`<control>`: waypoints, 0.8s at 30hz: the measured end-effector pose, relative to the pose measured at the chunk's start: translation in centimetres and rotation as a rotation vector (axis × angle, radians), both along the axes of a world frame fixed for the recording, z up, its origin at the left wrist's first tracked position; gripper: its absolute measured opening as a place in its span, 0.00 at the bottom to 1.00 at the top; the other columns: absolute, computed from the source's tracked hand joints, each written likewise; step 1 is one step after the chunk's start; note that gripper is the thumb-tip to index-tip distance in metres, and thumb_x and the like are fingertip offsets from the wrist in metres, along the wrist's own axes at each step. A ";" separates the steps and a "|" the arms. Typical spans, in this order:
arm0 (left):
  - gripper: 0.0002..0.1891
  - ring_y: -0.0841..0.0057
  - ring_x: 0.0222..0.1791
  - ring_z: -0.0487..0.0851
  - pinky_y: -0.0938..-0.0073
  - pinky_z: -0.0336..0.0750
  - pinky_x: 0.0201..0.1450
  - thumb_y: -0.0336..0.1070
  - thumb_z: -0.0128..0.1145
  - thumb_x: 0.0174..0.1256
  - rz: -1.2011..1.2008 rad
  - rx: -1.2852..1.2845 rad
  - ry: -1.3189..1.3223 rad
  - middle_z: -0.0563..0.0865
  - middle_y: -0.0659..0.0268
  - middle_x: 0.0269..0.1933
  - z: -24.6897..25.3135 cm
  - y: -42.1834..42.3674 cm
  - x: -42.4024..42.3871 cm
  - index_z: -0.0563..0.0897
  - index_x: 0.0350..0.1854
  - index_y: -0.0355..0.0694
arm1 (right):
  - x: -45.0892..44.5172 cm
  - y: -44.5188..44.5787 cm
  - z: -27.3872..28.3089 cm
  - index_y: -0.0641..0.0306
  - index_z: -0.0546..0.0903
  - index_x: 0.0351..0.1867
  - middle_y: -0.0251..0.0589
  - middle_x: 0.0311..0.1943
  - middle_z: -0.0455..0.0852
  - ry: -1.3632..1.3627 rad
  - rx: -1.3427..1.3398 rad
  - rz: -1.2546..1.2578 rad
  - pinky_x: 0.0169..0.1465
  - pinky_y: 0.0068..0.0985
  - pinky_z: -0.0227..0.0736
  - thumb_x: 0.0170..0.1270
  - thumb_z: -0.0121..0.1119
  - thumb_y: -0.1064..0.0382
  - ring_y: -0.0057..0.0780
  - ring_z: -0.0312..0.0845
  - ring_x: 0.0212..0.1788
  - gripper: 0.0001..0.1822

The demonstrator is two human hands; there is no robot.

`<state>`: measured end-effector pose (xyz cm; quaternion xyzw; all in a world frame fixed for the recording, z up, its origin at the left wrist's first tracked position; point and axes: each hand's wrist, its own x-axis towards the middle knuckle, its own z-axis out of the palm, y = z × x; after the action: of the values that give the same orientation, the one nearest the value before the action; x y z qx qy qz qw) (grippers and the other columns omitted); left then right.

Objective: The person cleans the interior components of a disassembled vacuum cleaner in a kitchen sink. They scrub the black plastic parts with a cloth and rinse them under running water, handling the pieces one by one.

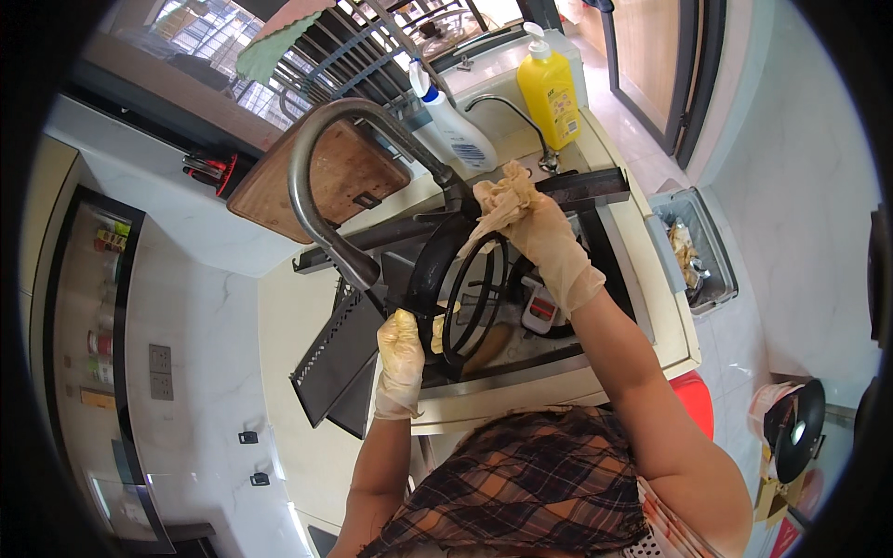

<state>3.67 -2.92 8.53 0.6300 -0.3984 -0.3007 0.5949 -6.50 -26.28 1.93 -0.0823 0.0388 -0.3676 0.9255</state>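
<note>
A black ring-shaped part with several hoops point(427, 275), possibly a fan's frame, stands upright over the sink point(516, 363). My left hand point(401, 359), in a pale glove, is closed on its near left edge. At the top of the ring, my gloved right hand point(551, 244) holds a crumpled beige cloth point(513, 199) against or very near it. The grey faucet point(335, 125) arches above and left of the ring. In the sink behind the hoops lie a white and red item point(539, 310) and a brownish object point(488, 349).
A black perforated panel point(335, 349) leans at the sink's left. A wooden cutting board point(335, 174), a white spray bottle point(460, 132) and a yellow pump bottle point(551, 94) stand behind. Right of the counter is a grey bin point(725, 265) holding waste.
</note>
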 end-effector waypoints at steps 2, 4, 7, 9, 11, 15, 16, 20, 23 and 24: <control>0.26 0.84 0.32 0.80 0.83 0.75 0.36 0.53 0.43 0.73 0.014 0.005 -0.014 0.85 0.66 0.36 -0.2 0.4 0.2 0.81 0.44 0.31 | -1.2 1.6 3.6 0.63 0.72 0.49 0.41 0.40 0.79 -0.001 0.047 -0.066 0.46 0.31 0.76 0.70 0.48 0.58 0.32 0.78 0.40 0.13; 0.25 0.86 0.27 0.79 0.85 0.74 0.29 0.52 0.43 0.73 0.045 -0.018 -0.043 0.85 0.67 0.32 -0.7 0.0 -0.2 0.82 0.41 0.32 | -1.7 1.5 4.3 0.64 0.73 0.48 0.42 0.39 0.79 -0.068 0.003 -0.139 0.46 0.32 0.77 0.69 0.49 0.60 0.32 0.78 0.39 0.12; 0.24 0.86 0.26 0.79 0.85 0.73 0.28 0.51 0.43 0.74 0.022 0.036 0.006 0.85 0.67 0.30 -0.8 0.4 -0.2 0.82 0.41 0.32 | -1.4 1.4 3.4 0.65 0.74 0.47 0.41 0.37 0.80 0.059 -0.191 -0.217 0.44 0.32 0.77 0.68 0.51 0.62 0.32 0.79 0.37 0.11; 0.23 0.86 0.24 0.78 0.85 0.72 0.27 0.50 0.44 0.74 0.043 -0.009 0.009 0.84 0.68 0.29 -0.6 -0.4 -1.0 0.82 0.39 0.32 | -0.7 2.3 1.7 0.67 0.78 0.42 0.35 0.33 0.81 0.323 -0.332 -0.288 0.41 0.23 0.76 0.63 0.57 0.65 0.22 0.78 0.34 0.09; 0.22 0.86 0.23 0.77 0.84 0.71 0.26 0.49 0.44 0.74 0.063 -0.026 0.033 0.83 0.69 0.27 -0.5 -0.5 -1.4 0.81 0.37 0.33 | 0.7 4.9 1.9 0.66 0.79 0.42 0.31 0.32 0.80 0.579 -0.462 -0.257 0.39 0.18 0.74 0.61 0.59 0.66 0.18 0.76 0.34 0.09; 0.20 0.86 0.22 0.75 0.84 0.70 0.25 0.47 0.45 0.74 0.074 -0.026 0.072 0.82 0.70 0.25 -1.7 -1.1 -1.2 0.81 0.34 0.34 | 3.9 5.5 0.3 0.64 0.78 0.34 0.30 0.26 0.78 0.745 -0.344 -0.375 0.29 0.19 0.71 0.63 0.59 0.62 0.15 0.73 0.24 0.07; 0.20 0.86 0.22 0.75 0.83 0.71 0.25 0.46 0.45 0.74 0.087 0.000 0.053 0.82 0.70 0.25 -2.1 -0.6 -0.7 0.81 0.33 0.35 | 3.9 6.5 1.9 0.64 0.77 0.35 0.30 0.27 0.78 0.666 -0.295 -0.320 0.28 0.17 0.71 0.64 0.58 0.63 0.14 0.73 0.24 0.07; 0.19 0.87 0.22 0.75 0.84 0.70 0.25 0.46 0.46 0.74 0.154 -0.048 0.005 0.81 0.71 0.25 -1.8 -1.3 -0.9 0.81 0.31 0.35 | 4.7 10.2 3.0 0.62 0.76 0.30 0.30 0.23 0.77 0.621 -0.514 -0.554 0.18 0.16 0.65 0.67 0.58 0.58 0.15 0.70 0.16 0.11; 0.21 0.87 0.20 0.74 0.84 0.69 0.24 0.46 0.45 0.74 0.164 -0.005 0.080 0.81 0.71 0.24 -1.5 -0.9 -1.4 0.81 0.30 0.35 | 4.2 8.4 2.5 0.62 0.74 0.29 0.32 0.25 0.77 0.516 -0.278 -0.308 0.19 0.16 0.66 0.68 0.57 0.57 0.15 0.70 0.17 0.13; 0.21 0.87 0.20 0.74 0.84 0.69 0.24 0.47 0.45 0.74 0.111 -0.003 0.010 0.80 0.71 0.24 -1.2 -1.1 -1.8 0.81 0.29 0.35 | 4.7 5.9 1.3 0.62 0.73 0.30 0.32 0.25 0.77 0.496 -0.158 -0.321 0.19 0.16 0.66 0.68 0.56 0.58 0.15 0.70 0.18 0.12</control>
<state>1.90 -4.01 7.34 0.6487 -0.3605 -0.2699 0.6135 -1.79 -20.35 3.19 -0.2343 0.2473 -0.4796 0.8087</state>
